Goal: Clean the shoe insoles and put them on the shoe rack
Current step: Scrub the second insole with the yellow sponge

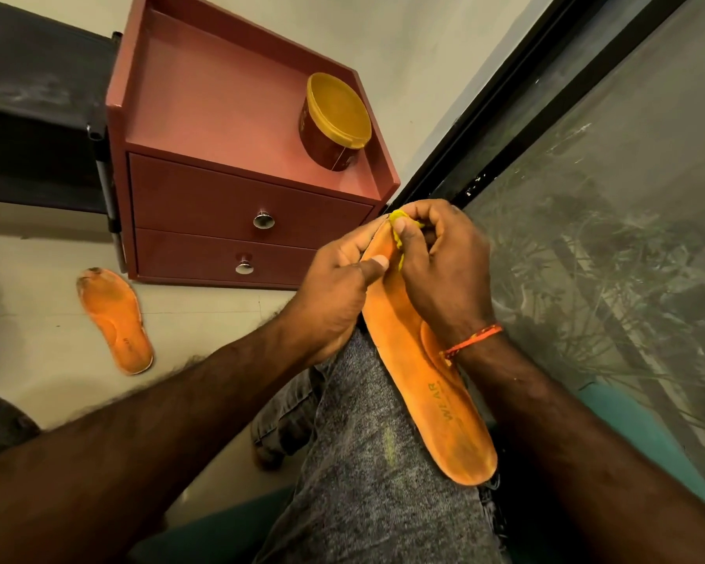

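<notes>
From the head camera, the orange insole (428, 384), lying along the person's knee (367, 421), looks light and bendy, best pinched at its edges: the left hand (334, 287) clamps its toe end while the right hand (440, 262) pinches a yellow cloth (397, 234) there.

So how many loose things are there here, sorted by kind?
Orange foam insoles: 2, one on the person's lap, one on the floor
Small yellow cloth: 1, pinched in the right hand against the lap insole's toe
Round red tub with yellow lid: 1, on the red drawer cabinet
Total: 4
</notes>
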